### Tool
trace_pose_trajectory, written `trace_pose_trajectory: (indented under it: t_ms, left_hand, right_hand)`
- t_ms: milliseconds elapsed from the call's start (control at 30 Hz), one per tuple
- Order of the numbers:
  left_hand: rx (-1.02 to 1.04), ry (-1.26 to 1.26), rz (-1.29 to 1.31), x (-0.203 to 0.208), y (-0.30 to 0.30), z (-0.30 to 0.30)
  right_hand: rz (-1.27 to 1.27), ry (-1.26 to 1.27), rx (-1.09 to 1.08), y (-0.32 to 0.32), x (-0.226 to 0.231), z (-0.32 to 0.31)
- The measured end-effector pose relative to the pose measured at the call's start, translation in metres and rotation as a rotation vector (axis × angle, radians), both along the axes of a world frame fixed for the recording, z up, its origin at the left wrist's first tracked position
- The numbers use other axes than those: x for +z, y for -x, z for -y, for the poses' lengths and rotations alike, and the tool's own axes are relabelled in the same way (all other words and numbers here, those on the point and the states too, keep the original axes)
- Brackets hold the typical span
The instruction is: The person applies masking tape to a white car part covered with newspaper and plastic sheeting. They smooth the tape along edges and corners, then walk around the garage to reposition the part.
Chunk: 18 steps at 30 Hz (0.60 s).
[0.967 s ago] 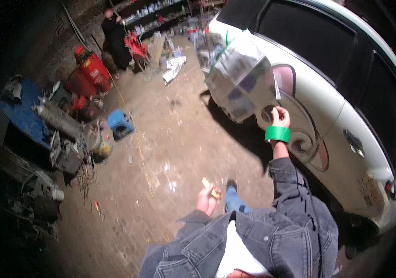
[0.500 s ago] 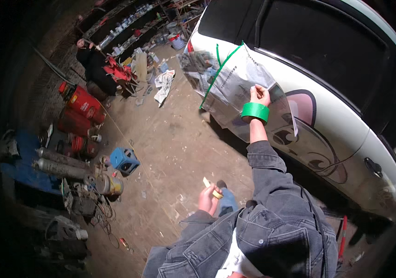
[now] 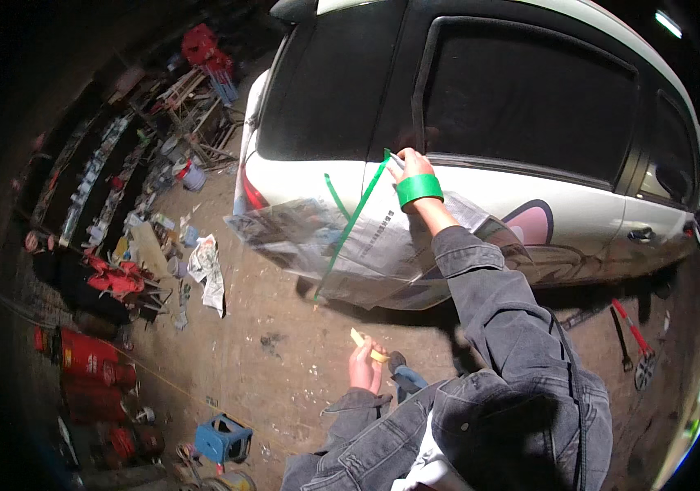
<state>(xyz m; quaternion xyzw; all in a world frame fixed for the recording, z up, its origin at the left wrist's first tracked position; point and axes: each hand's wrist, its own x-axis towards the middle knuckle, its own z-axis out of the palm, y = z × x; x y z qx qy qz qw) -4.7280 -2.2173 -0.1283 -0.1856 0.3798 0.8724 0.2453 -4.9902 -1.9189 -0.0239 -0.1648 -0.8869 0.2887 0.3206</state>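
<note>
My right hand (image 3: 409, 162) is at the side of the white car (image 3: 481, 180), just below the rear windows. Its fingers pinch the upper edge of a newspaper sheet (image 3: 399, 250), close to the top end of a green tape strip (image 3: 351, 229). A roll of green tape (image 3: 420, 190) sits around my right wrist like a bracelet. The sheets hang over the car's rear side, and a shorter green strip (image 3: 336, 195) sticks to the left. Held low, my left hand (image 3: 363, 370) is closed around a flat yellow strip-like piece (image 3: 357, 337), whose exact kind I cannot tell.
A blue stool (image 3: 223, 438) stands on the floor at lower left, with red cylinders (image 3: 92, 360) beyond it. Crumpled paper (image 3: 207, 274) lies behind the car, near cluttered shelves (image 3: 92, 180). To the right, a red-handled tool (image 3: 632, 327) lies on the floor.
My right hand has gone from the middle of the newspaper up to its top edge by the tape strip. The view has turned, showing more of the car. My left hand keeps the yellow piece.
</note>
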Motion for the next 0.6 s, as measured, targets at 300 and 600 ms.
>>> trace_pose_trajectory:
  t_ms: [300, 600]
  left_hand:
    - [-0.124, -0.087, 0.032, -0.021, 0.079, 0.028]
    - [-0.325, 0.047, -0.25, -0.08, 0.193, 0.048]
  right_hand:
    - [0.04, -0.213, -0.285, 0.057, -0.026, 0.015]
    - [-0.361, -0.322, 0.15, -0.023, -0.022, 0.085]
